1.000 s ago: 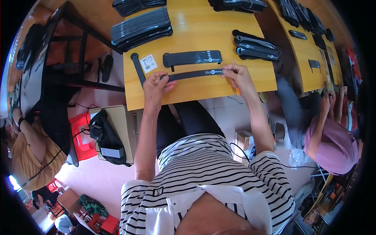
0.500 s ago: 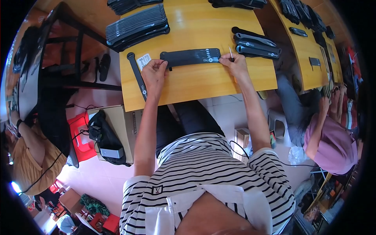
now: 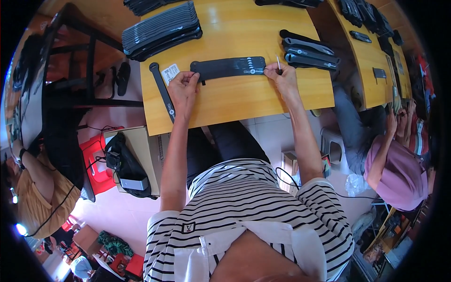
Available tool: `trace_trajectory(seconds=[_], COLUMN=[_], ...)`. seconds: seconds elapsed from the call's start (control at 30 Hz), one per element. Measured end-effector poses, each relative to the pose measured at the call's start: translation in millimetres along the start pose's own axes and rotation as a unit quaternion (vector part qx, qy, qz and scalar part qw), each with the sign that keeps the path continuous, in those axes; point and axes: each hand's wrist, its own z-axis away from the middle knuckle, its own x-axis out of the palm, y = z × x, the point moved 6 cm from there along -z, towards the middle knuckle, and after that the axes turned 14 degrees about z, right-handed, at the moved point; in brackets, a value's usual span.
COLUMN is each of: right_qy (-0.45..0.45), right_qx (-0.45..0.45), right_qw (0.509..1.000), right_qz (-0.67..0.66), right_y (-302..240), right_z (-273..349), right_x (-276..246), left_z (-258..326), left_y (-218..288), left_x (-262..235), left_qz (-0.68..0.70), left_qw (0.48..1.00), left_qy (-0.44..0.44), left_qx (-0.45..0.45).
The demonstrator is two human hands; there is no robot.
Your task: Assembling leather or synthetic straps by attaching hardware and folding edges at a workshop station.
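A fanned stack of flat black straps with rounded ends and pale printed marks lies across the table before me. At its left end my left hand pinches thumb and fingertips together on the edge. My right hand is closed at the other end, its fingertips at the strap's corner. A thin pointed tool with a pale tip juts up from that hand; its exact kind is unclear. Beside my left hand lies a single black strap, next to a white printed label.
Thick piles of black straps stand at the back left of the yellow table. More bundled straps lie to the right. A person in a pink top works at the adjoining table; another in tan is at left.
The view has shifted very slightly. Both hands stay at the two ends of the strap stack, with almost no visible movement.
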Motion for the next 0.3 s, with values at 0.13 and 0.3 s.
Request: trace_trajectory(seconds=[0.13,0.3], right_qy=[0.005,0.008], right_qx=[0.010,0.015], right_qw=[1.000,1.000], right_qz=[-0.010,-0.005], right_y=[1.2,4.8], right_z=[0.1,-1.9], right_x=[-0.1,-3.7], left_z=[-0.2,0.3], left_y=[0.4,1.4], left_x=[0.9,2.4], left_qz=[0.005,-0.028], left_qw=[1.000,1.000], left_qy=[0.001,0.013], left_qx=[0.006,-0.003])
